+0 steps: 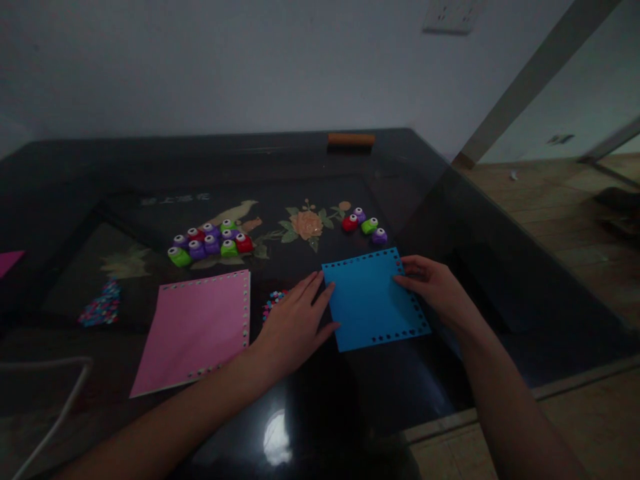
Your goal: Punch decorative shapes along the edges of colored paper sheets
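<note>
Blue square paper sheet [373,300], front of dark glossy desk [350,413]: three edges hole-punched, left edge plain; left hand [293,327] and right hand [433,287] rest open-fingered on its sides, gripping nothing.

Couldn't read the inscription [175,198] at 12 o'clock of the pink sheet [197,327]: too blurred. Lost part of the confetti pile [274,301] behind the left hand [293,327], at its 11 o'clock. Couldn't tell whether the right hand [435,287] gripped or only rested on the blue sheet [373,300] at its 3 o'clock edge. Found pink scrap [9,261] at 9 o'clock and wall socket [453,15] at 1 o'clock clipped by the frame. Couldn't make out shapes on the punches [210,241]: too small.
</note>
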{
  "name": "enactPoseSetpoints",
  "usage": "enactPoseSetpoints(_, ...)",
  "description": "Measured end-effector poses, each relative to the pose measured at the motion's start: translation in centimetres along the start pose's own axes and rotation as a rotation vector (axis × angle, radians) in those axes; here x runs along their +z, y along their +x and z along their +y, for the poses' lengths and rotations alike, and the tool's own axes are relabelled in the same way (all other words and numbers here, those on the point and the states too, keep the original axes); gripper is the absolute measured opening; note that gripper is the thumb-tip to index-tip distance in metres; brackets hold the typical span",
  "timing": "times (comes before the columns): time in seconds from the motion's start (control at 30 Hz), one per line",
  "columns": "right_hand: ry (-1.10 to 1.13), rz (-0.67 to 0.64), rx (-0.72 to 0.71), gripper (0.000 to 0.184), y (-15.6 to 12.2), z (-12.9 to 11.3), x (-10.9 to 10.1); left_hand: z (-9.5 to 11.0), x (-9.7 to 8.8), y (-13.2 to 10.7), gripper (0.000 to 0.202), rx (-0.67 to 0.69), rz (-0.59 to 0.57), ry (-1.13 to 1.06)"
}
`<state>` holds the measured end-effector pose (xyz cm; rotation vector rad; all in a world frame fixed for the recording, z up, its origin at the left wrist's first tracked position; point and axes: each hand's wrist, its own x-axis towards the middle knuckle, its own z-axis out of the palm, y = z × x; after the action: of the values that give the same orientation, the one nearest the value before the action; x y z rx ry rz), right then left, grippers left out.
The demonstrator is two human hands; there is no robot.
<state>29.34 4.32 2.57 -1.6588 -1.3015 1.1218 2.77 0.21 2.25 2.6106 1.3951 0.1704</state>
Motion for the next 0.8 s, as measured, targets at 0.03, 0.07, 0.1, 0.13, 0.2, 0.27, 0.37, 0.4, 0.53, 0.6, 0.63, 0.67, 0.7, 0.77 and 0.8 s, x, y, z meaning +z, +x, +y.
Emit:
enactPoseSetpoints(0.03, -0.001, -0.001, -0.006, 0.029, 0.02, 0.02, 0.01, 0.03, -0.01, 0.03, 0.06, -0.002, 0.0, -0.007)
enactPoseSetpoints(0.07, -0.004, 0.0, -0.011, 0.028, 0.04, 0.04, 0.02, 0.05, -0.02, 0.05, 0.059, -0.006, 0.002, -0.014)
enactPoseSetpoints(0.1, -0.009, 0.003, -0.014, 0.028, 0.07, 0.07, 0.03, 0.07, -0.03, 0.06, 0.059, -0.008, 0.004, -0.018)
enactPoseSetpoints(0.13, -0.015, 0.006, -0.014, 0.028, 0.09, 0.11, 0.03, 0.08, -0.05, 0.07, 0.058, -0.008, 0.006, -0.02)
enactPoseSetpoints(0.2, -0.022, 0.01, -0.013, 0.028, 0.13, 0.16, 0.05, 0.1, -0.09, 0.07, 0.058, -0.007, 0.004, -0.011)
enactPoseSetpoints(0.27, -0.018, 0.008, -0.01, 0.028, 0.15, 0.16, 0.09, 0.1, -0.14, 0.05, 0.059, -0.005, -0.007, -0.002)
enactPoseSetpoints(0.37, -0.027, 0.003, -0.008, 0.027, 0.12, 0.06, 0.19, 0.11, -0.15, 0.02, 0.058, -0.009, -0.011, -0.009)
enactPoseSetpoints(0.4, -0.035, 0.006, -0.01, 0.026, 0.11, 0.02, 0.21, 0.1, -0.12, 0.01, 0.058, -0.008, -0.005, -0.012)
enactPoseSetpoints(0.53, -0.052, 0.02, -0.014, 0.025, 0.0, -0.14, 0.24, 0.03, 0.08, 0.0, 0.058, 0.003, 0.02, 0.004)
enactPoseSetpoints(0.6, -0.067, 0.019, -0.017, 0.028, -0.06, -0.18, 0.17, 0.0, 0.13, 0.01, 0.057, 0.006, 0.023, 0.01)
enactPoseSetpoints(0.63, -0.081, 0.024, -0.024, 0.03, -0.08, -0.2, 0.13, 0.0, 0.13, 0.02, 0.057, 0.006, 0.021, 0.011)
enactPoseSetpoints(0.67, -0.099, 0.035, -0.035, 0.033, -0.09, -0.2, 0.08, 0.0, 0.12, 0.02, 0.058, 0.004, 0.017, 0.011)
enactPoseSetpoints(0.7, -0.118, 0.049, -0.051, 0.036, -0.08, -0.19, 0.04, 0.01, 0.09, 0.03, 0.058, 0.002, 0.01, 0.01)
enactPoseSetpoints(0.77, -0.17, 0.076, -0.105, 0.039, -0.02, -0.14, 0.01, 0.03, 0.02, 0.05, 0.059, -0.002, -0.001, 0.009)
enactPoseSetpoints(0.8, -0.206, 0.084, -0.136, 0.039, 0.02, -0.1, 0.03, 0.04, -0.02, 0.06, 0.059, -0.003, -0.006, 0.009)
